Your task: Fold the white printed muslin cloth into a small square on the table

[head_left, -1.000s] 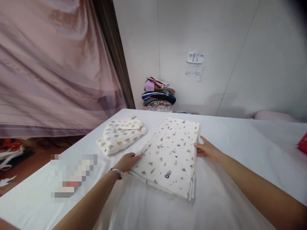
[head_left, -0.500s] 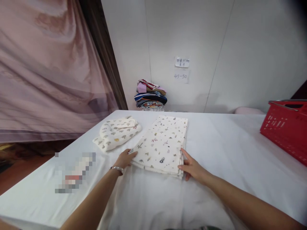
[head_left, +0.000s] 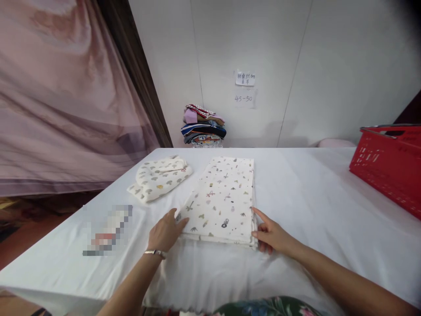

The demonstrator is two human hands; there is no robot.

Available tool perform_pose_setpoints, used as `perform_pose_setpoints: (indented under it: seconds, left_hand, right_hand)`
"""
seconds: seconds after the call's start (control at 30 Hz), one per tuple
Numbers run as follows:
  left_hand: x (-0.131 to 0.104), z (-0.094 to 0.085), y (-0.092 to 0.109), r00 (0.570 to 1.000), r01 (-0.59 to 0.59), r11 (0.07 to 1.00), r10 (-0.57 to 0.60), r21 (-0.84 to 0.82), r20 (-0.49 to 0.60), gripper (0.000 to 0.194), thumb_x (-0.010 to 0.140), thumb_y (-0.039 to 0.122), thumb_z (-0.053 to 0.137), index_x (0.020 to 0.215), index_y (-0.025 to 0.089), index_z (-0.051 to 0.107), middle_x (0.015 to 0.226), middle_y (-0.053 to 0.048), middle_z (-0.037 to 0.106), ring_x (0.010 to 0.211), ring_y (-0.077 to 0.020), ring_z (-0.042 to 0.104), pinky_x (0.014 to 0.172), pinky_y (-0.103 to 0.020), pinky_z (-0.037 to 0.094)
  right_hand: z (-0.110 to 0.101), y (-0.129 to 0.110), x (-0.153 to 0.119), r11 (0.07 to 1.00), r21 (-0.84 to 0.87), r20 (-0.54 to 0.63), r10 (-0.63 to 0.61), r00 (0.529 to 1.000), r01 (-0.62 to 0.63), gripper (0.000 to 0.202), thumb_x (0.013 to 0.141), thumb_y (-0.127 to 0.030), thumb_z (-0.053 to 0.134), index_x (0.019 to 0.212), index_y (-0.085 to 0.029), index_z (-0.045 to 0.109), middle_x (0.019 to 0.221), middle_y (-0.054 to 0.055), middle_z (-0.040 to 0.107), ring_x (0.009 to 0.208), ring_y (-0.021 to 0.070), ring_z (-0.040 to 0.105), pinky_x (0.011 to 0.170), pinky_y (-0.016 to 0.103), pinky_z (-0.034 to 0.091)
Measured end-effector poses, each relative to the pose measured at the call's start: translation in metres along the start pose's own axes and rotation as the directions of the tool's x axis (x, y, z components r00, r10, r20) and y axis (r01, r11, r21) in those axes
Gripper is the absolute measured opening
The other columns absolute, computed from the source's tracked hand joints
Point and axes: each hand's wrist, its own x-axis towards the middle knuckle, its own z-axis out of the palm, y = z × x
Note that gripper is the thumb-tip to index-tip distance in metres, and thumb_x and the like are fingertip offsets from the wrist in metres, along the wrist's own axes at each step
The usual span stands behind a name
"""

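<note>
A folded white cloth (head_left: 220,197) with small printed figures lies flat on the table in several layers, its long side running away from me. My left hand (head_left: 166,230) rests at its near left corner, thumb on the cloth's edge and fingers spread. At the near right corner, my right hand (head_left: 271,235) touches the side edge with index finger and thumb held apart; its other fingers curl lower down. Beyond my left hand is a second white cloth (head_left: 161,177) with grey mushroom-like prints, bundled loosely.
A white sheet covers the table (head_left: 305,197). On the right stands a red plastic basket (head_left: 391,171). Stacked folded fabrics (head_left: 204,125) sit by the wall behind the table. A blurred-out item (head_left: 108,230) lies at left, near a pink curtain (head_left: 72,109).
My view has shifted slightly, bringing green floral fabric in at the bottom. My left hand has spread at its corner, and my right hand remains at the right edge. The folded cloth looks squarer.
</note>
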Motion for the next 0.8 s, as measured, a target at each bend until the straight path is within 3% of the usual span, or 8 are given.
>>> perform_pose_setpoints:
  seconds: [0.07, 0.17, 0.27, 0.37, 0.47, 0.6, 0.8]
  left_hand:
    - [-0.002, 0.0, 0.005, 0.988, -0.109, 0.992, 0.115, 0.056, -0.103, 0.052, 0.083, 0.052, 0.039, 0.12, 0.017, 0.048, 0.108, -0.012, 0.06, 0.097, -0.0281, 0.057, 0.08, -0.04, 0.045]
    - [-0.005, 0.003, 0.027, 0.923, -0.335, 0.942, 0.334, 0.028, -0.19, 0.042, 0.086, 0.045, 0.04, 0.115, 0.017, 0.051, 0.113, -0.01, 0.057, 0.103, -0.025, 0.054, 0.088, -0.039, 0.043]
    - [-0.009, 0.014, 0.066, 0.839, -0.532, 0.845, 0.517, -0.055, -0.171, 0.034, 0.086, 0.038, 0.045, 0.111, 0.017, 0.054, 0.113, -0.009, 0.058, 0.105, -0.0226, 0.054, 0.092, -0.037, 0.043]
    - [-0.016, 0.032, 0.109, 0.726, -0.688, 0.718, 0.674, -0.111, -0.141, 0.031, 0.083, 0.033, 0.052, 0.109, 0.016, 0.055, 0.112, -0.01, 0.058, 0.105, -0.0222, 0.054, 0.091, -0.038, 0.045]
    - [-0.025, 0.052, 0.139, 0.612, -0.791, 0.602, 0.784, -0.113, -0.104, 0.036, 0.079, 0.036, 0.058, 0.11, 0.018, 0.054, 0.122, -0.011, 0.054, 0.113, -0.0247, 0.048, 0.095, -0.042, 0.041]
    - [-0.033, 0.068, 0.147, 0.604, -0.796, 0.601, 0.797, -0.071, -0.03, 0.04, 0.085, 0.039, 0.048, 0.121, 0.021, 0.049, 0.134, -0.008, 0.045, 0.125, -0.0263, 0.037, 0.103, -0.049, 0.03]
    - [-0.036, 0.072, 0.141, 0.61, -0.792, 0.608, 0.793, -0.05, -0.013, 0.043, 0.089, 0.041, 0.039, 0.127, 0.022, 0.045, 0.139, -0.007, 0.041, 0.129, -0.0252, 0.032, 0.106, -0.048, 0.026]
  right_hand:
    - [-0.009, -0.003, 0.005, 0.995, -0.095, -0.048, -0.038, 0.998, 0.033, 0.065, 0.078, -0.034, 0.055, 0.138, -0.025, 0.03, 0.061, -0.006, 0.053, 0.047, 0.0115, 0.055, 0.04, 0.021, 0.04]
    - [-0.032, -0.01, 0.024, 0.974, -0.199, -0.2, -0.145, 0.969, 0.105, 0.031, 0.077, -0.032, 0.053, 0.103, -0.017, 0.059, 0.052, -0.005, 0.051, 0.044, 0.0089, 0.05, 0.042, 0.02, 0.039]
    - [-0.055, -0.021, 0.055, 0.978, -0.192, -0.327, -0.146, 0.934, 0.086, 0.014, 0.076, -0.03, 0.052, 0.077, -0.017, 0.058, 0.055, -0.003, 0.054, 0.045, 0.0085, 0.052, 0.04, 0.018, 0.036]
    - [-0.069, -0.029, 0.088, 0.982, -0.184, -0.398, -0.12, 0.91, 0.049, 0.011, 0.075, -0.027, 0.05, 0.072, -0.017, 0.055, 0.059, -0.002, 0.056, 0.047, 0.0081, 0.053, 0.039, 0.018, 0.035]
    - [-0.073, -0.029, 0.115, 0.98, -0.197, -0.43, -0.104, 0.897, 0.02, 0.011, 0.075, -0.026, 0.05, 0.07, -0.017, 0.054, 0.061, -0.001, 0.057, 0.043, 0.0073, 0.051, 0.038, 0.018, 0.033]
    - [-0.073, -0.023, 0.135, 0.969, -0.247, -0.44, -0.104, 0.892, -0.009, 0.018, 0.075, -0.031, 0.052, 0.063, -0.018, 0.05, 0.051, -0.004, 0.053, 0.036, 0.0071, 0.045, 0.037, 0.02, 0.031]
    - [-0.073, -0.021, 0.145, 0.939, -0.343, -0.445, -0.148, 0.883, -0.015, 0.022, 0.07, -0.036, 0.059, 0.061, -0.018, 0.051, 0.045, -0.005, 0.049, 0.035, 0.0075, 0.042, 0.04, 0.021, 0.032]
